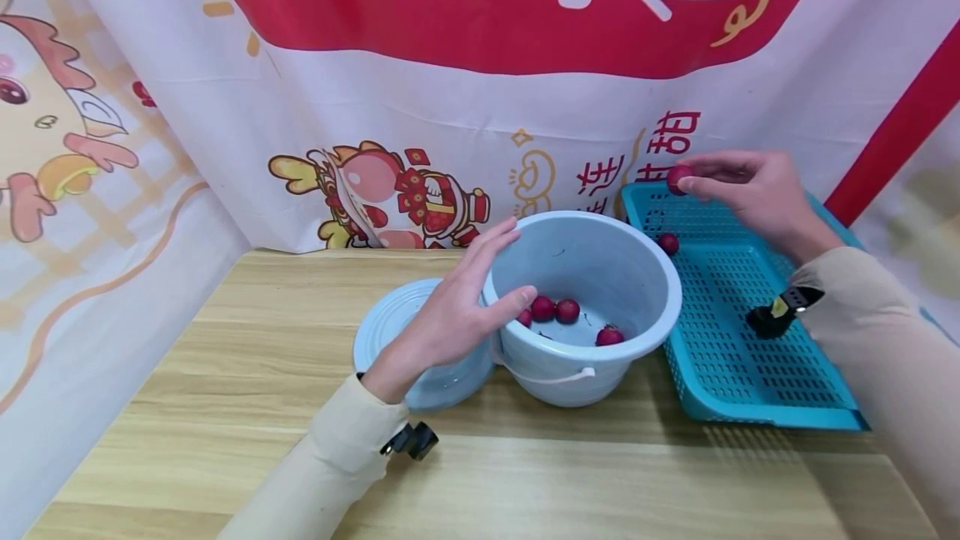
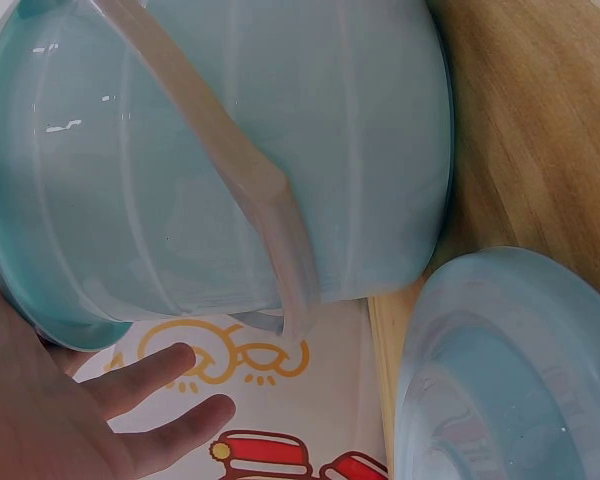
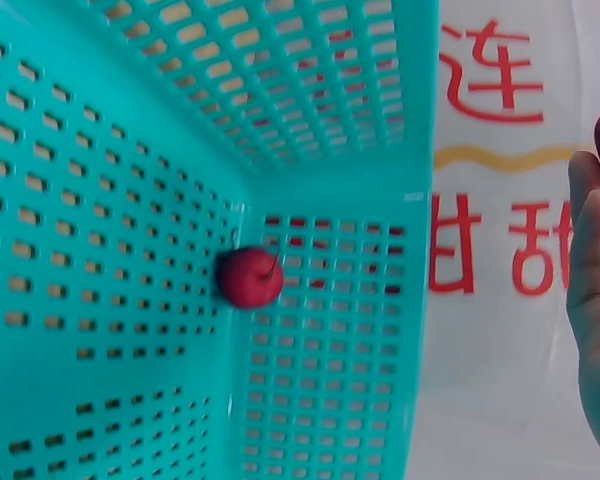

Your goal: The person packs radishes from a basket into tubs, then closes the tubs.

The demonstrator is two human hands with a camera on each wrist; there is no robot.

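Observation:
A light blue bucket (image 1: 581, 248) stands in the middle of the table, with several small dark red fruits (image 1: 567, 311) on its bottom. My left hand (image 1: 465, 315) rests at the bucket's left rim, thumb over the edge and fingers stretched out; two fingertips stand clear of the wall in the left wrist view. To the right, my right hand (image 1: 765, 194) pinches one small round red fruit (image 1: 679, 179) between thumb and fingers, above the far left edge of a teal perforated basket (image 1: 780, 417). Another red fruit (image 3: 252, 278) with a thin stem lies inside that basket.
Left of the bucket lies a round light blue lid (image 1: 386, 319), partly behind my left forearm. The bucket's pale handle (image 2: 230, 160) hangs down its side. A printed cloth (image 1: 465, 98) rises behind the wooden table (image 1: 247, 373). Bucket and basket stand side by side.

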